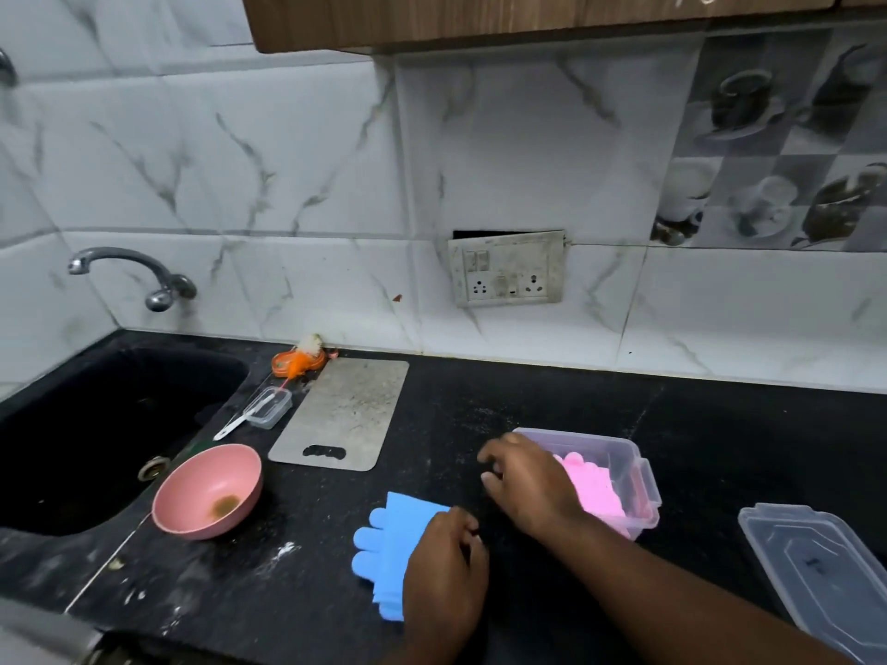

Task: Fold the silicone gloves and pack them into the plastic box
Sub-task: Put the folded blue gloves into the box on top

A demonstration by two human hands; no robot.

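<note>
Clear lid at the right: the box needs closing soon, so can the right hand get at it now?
Probably yes. The right hand hovers, seemingly empty, beside the plastic box, and the lid lies uncovered on the counter with nothing between them.

Blue and pink stood out on a black tabletop (528, 400).
The tabletop was black with white flecks; a blue glove (393, 544) lay on it, and a pink glove (593, 487) sat in a clear box (624, 451) with pink latches. The pink bowl (206, 491) bore a brown stain, the cutting board (345, 410) was mottled grey, and the wall tiles (288, 184) were white with grey veins.
</note>
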